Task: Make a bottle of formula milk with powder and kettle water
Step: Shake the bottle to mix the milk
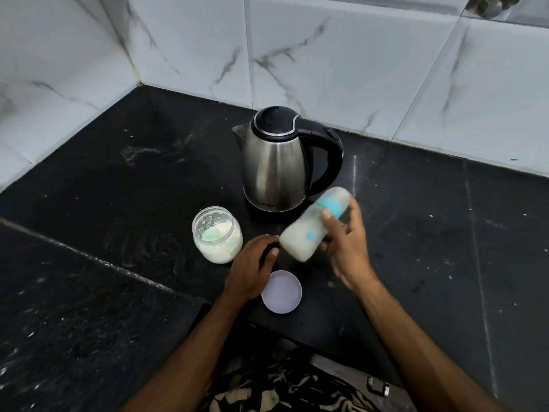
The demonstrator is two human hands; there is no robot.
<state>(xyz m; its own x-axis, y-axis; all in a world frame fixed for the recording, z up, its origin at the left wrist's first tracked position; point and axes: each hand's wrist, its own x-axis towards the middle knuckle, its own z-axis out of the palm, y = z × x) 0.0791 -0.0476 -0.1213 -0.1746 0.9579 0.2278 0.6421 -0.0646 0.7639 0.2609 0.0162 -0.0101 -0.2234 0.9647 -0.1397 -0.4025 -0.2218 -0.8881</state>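
The right hand [346,245] grips the milk-filled bottle [312,227], tilted and blurred, above the black worktop [118,203], just near of the steel kettle [276,162]. The left hand [252,269] rests with fingers curled, perhaps round something dark. The open powder jar [217,239] stands left; its lid [282,292] lies nearer.
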